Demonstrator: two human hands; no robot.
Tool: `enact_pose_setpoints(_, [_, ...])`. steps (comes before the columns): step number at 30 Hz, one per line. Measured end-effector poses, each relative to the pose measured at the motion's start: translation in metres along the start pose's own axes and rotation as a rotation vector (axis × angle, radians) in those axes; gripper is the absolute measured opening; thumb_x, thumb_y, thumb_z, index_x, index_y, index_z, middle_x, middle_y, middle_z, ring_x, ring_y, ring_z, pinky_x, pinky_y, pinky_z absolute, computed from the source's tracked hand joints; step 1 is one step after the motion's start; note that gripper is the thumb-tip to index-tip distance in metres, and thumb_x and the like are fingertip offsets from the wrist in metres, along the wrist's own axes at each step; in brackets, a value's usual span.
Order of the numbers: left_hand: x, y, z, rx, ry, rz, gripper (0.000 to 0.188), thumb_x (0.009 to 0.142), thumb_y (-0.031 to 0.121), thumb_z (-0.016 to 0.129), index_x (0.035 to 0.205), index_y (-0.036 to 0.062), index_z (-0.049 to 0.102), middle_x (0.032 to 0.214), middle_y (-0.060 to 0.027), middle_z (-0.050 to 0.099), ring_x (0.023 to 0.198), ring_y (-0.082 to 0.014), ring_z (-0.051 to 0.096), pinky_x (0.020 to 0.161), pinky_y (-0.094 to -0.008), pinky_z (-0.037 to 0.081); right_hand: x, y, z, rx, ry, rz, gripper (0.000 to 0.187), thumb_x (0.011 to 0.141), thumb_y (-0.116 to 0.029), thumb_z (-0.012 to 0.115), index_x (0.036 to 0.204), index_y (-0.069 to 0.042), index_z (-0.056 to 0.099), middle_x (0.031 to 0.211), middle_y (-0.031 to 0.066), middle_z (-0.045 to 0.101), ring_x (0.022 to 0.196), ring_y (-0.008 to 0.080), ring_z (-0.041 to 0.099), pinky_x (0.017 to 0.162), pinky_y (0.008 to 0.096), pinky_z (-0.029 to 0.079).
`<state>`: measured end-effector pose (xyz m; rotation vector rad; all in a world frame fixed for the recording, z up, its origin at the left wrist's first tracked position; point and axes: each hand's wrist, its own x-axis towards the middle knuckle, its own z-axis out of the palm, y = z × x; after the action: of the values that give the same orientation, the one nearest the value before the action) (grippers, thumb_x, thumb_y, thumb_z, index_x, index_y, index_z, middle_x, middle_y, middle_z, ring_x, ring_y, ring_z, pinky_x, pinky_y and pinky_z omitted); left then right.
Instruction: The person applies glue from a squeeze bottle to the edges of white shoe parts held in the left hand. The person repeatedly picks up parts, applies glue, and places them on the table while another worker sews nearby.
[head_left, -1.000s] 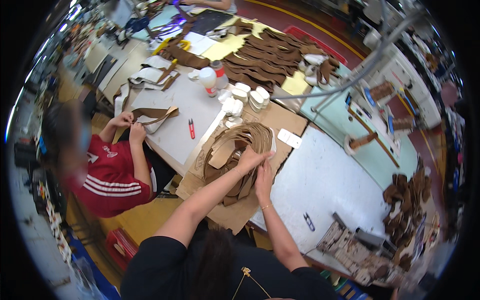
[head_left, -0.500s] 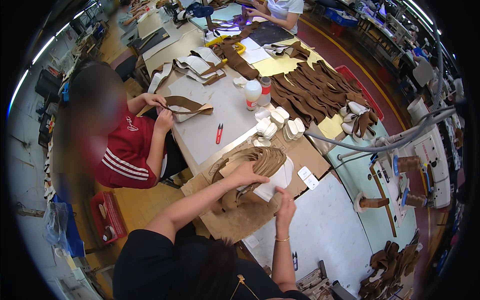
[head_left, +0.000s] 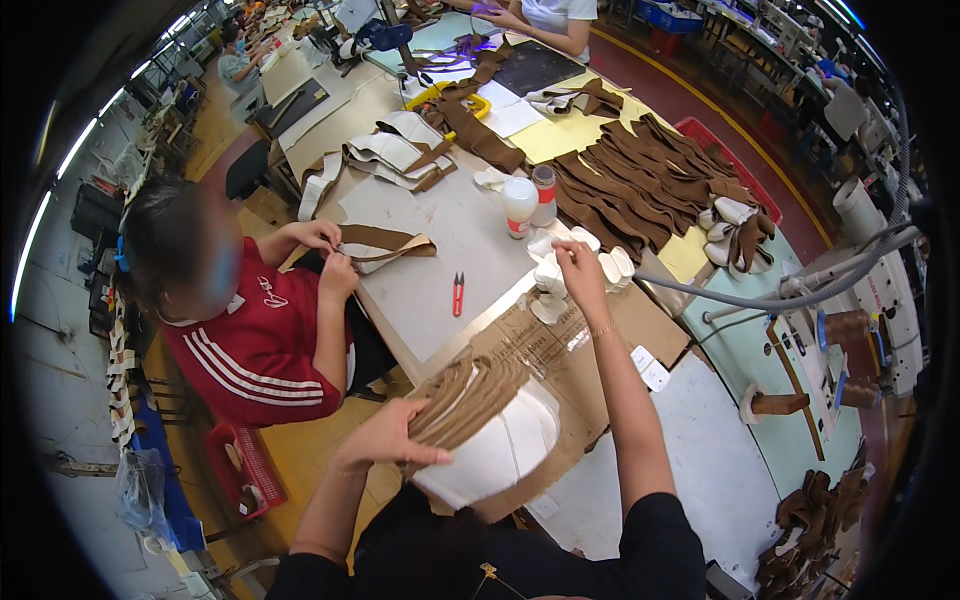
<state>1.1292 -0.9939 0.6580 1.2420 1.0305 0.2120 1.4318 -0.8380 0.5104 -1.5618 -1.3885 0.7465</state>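
My left hand (head_left: 388, 436) grips the left end of a stack of curved brown pieces (head_left: 468, 400), thumb on the near side, fingers partly hidden behind it. A white panel (head_left: 510, 445) with thin lines faces up along the stack's near right side. The stack is tilted over the near edge of a cardboard sheet (head_left: 625, 325). Farther off, my right hand (head_left: 582, 268) reaches in among small piles of rounded white pads (head_left: 616, 266). Its fingertips are pinched together at the pads; what lies between them is too small to make out.
Two bottles (head_left: 519, 205) stand behind the pads. Red-handled snips (head_left: 458, 296) lie on the grey board. Brown strips (head_left: 640, 180) spread across the far right. At left, a co-worker in red (head_left: 250, 345) holds a brown-and-white strip. A sewing machine (head_left: 875, 310) stands at right.
My right hand has left the white panel and moved far forward to the white pads. My left hand has drawn the brown stack nearer and to the left, showing more of the white panel.
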Motion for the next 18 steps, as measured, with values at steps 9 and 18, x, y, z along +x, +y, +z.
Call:
enact_pose_setpoints(9, [-0.074, 0.031, -0.013, -0.183, 0.011, -0.150, 0.066, 0.056, 0.016, 0.081, 0.112, -0.0047, 0.051, 0.087, -0.0003, 0.056, 0.078, -0.0043, 0.049, 0.070, -0.0193, 0.041, 0.105, -0.038, 0.065, -0.986, 0.061, -0.285, 0.077, 0.056, -0.031, 0.077, 0.124, -0.015, 0.042, 0.138, 0.0044, 0.028, 0.128, 0.0321, 0.020, 0.095, 0.0612, 0.022])
enact_pose_setpoints(18, [-0.110, 0.009, -0.012, -0.233, 0.145, -0.141, 0.060, 0.059, 0.013, 0.079, 0.110, -0.0039, 0.052, 0.085, 0.0008, 0.055, 0.075, -0.0052, 0.049, 0.067, -0.0189, 0.040, 0.076, -0.037, 0.078, -0.928, 0.061, -0.307, 0.072, 0.054, -0.029, 0.079, 0.116, -0.017, 0.044, 0.110, 0.0051, 0.048, 0.116, 0.0275, 0.037, 0.090, 0.0523, 0.030])
